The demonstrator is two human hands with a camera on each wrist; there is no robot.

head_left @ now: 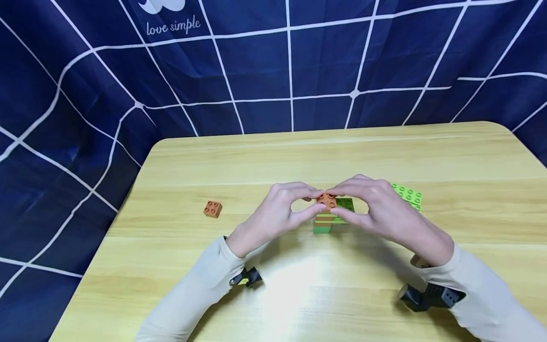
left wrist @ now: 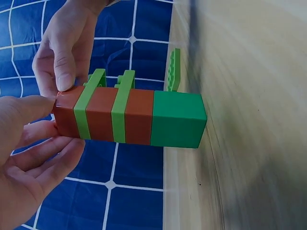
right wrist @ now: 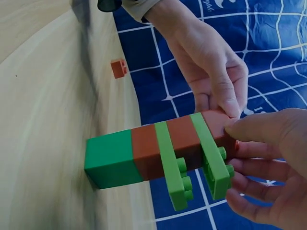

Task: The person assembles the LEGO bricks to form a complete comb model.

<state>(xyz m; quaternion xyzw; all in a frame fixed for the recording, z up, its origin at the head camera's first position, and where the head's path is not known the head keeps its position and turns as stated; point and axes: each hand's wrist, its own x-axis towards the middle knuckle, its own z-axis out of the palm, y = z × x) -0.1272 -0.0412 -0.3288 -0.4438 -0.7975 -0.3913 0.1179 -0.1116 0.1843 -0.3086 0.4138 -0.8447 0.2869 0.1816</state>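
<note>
top brick (head_left: 327,201): orange-brown | base (left wrist: 177,120): green | plates (left wrist: 118,117): lime | cloth (head_left: 256,61): white-gridded navy

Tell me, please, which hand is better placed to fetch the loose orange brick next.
Probably the left hand: the loose brick lies on that side, farther from the right hand. Both pinch the top brick.

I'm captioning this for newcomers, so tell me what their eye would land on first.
Likely the upright brick tower on the table: orange bricks and lime plates over a green base, its top orange brick pinched by the left hand and right hand. Next, the navy cloth with white grid lines behind the table, then the lone orange brick left of the hands.
</note>
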